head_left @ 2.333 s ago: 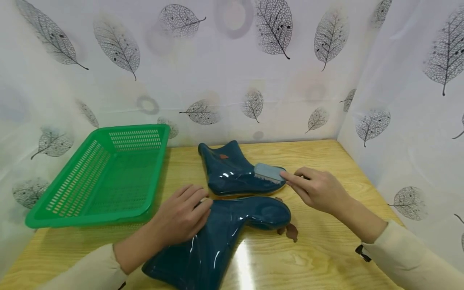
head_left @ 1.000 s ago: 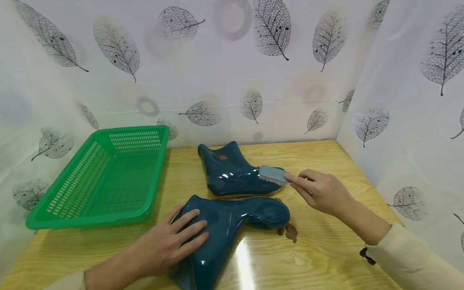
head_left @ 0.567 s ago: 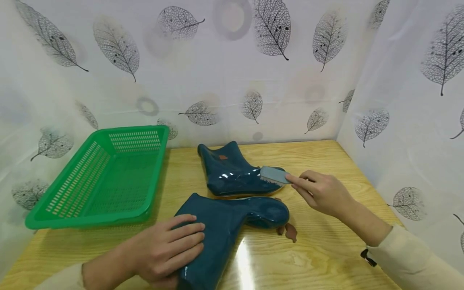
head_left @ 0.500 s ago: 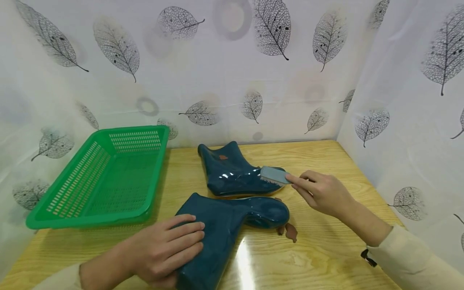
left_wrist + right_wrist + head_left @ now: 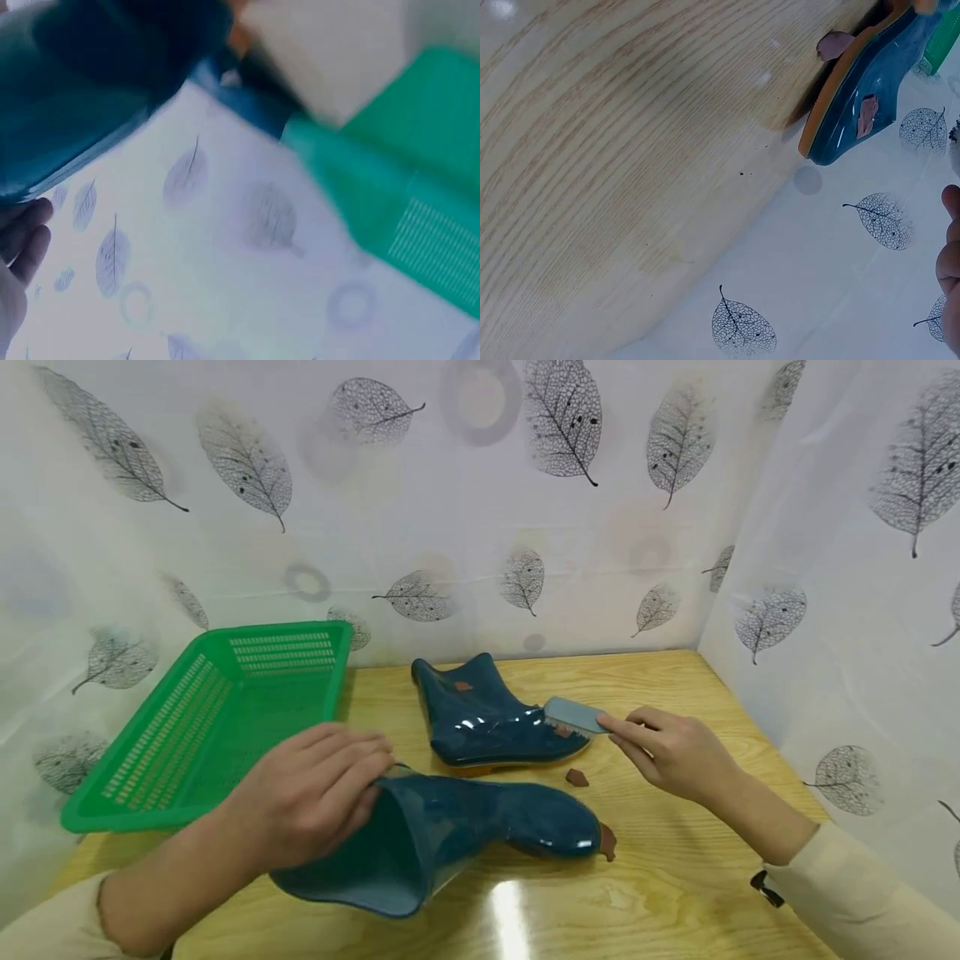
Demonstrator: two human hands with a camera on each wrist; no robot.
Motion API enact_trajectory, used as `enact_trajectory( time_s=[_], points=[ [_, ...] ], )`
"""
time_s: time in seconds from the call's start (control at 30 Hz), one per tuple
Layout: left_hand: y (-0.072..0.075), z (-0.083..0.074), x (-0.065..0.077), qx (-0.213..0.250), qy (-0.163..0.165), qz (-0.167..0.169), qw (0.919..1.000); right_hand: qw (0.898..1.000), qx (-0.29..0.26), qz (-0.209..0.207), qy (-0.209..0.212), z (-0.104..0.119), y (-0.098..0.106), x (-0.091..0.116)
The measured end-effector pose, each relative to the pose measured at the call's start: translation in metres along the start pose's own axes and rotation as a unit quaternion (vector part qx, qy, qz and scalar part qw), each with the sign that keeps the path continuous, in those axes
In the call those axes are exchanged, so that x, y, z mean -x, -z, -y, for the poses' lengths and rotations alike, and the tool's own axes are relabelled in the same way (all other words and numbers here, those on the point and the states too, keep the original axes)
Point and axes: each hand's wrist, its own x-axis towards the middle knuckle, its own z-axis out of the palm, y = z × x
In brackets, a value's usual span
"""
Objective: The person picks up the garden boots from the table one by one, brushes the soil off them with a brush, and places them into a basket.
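Sensibly, the left hand (image 5: 303, 793) gripped the near boot (image 5: 465, 831) at its shaft, best kept firm, while the right hand (image 5: 667, 752) pinched the brush (image 5: 573, 716) on the far boot (image 5: 480, 722) at twelve o'clock.

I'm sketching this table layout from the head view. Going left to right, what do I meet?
Green basket → left hand → near boot → brush → right hand.

Basket (image 5: 202, 727) at the table's (image 5: 675, 877) left edge, far rain boot (image 5: 487, 727) at the middle toward the back edge, brush (image 5: 573, 716) on its toe, near rain boot (image 5: 465, 835) in front of it toward the front edge, clay lump (image 5: 576, 777) between the boots
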Motion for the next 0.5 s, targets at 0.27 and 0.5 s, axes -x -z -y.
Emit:
enact_trajectory(
  time_s=[0.27,0.5],
  points=[
    [0.007,0.030,-0.032,-0.023,-0.002,0.021,0.9995,1.000,0.010,-0.009,0.001,-0.003,0.003,0.002],
    [0.016,0.036,-0.043,-0.010,0.002,0.050,0.9987,1.000,0.009,0.013,-0.013,-0.004,0.006,0.002]
  ],
)
